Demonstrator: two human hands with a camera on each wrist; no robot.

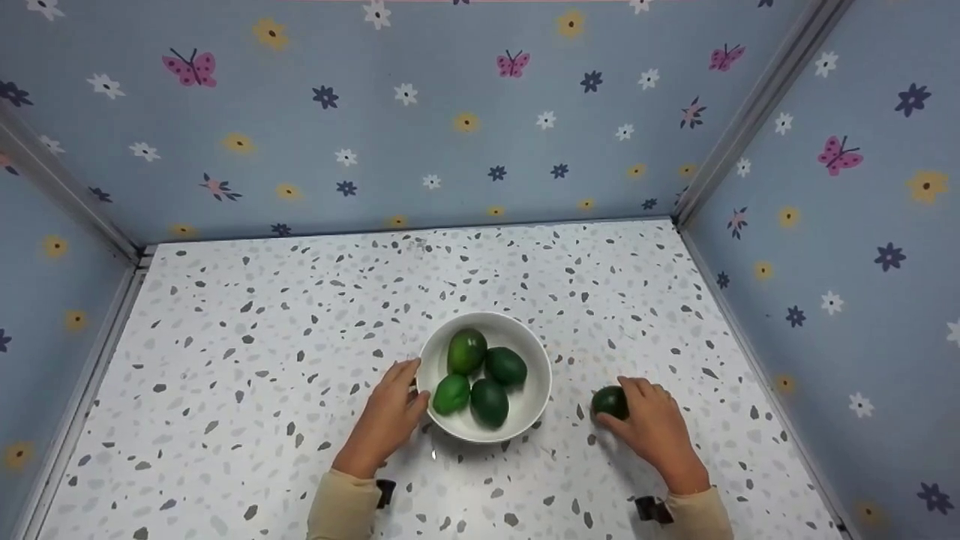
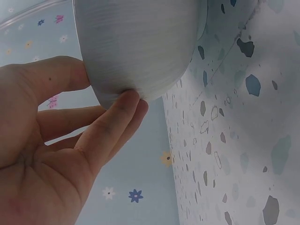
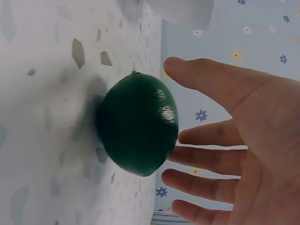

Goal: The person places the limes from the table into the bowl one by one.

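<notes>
A white bowl stands on the speckled table, holding several green limes, some dark and one brighter. My left hand is at the bowl's left side; in the left wrist view its thumb and fingers grip the outer wall near the rim. To the right of the bowl, a dark green, glossy lime lies on the table. Around it my right hand is spread, thumb on the near side and fingers beyond. The right wrist view shows these fingers apart and nearly straight, not closed on the lime.
The white terrazzo-patterned tabletop runs back to a blue panel printed with flowers and butterflies. Similar panels rise on the left and right, joined by grey metal corner strips. Dark wrist straps show at both sleeves.
</notes>
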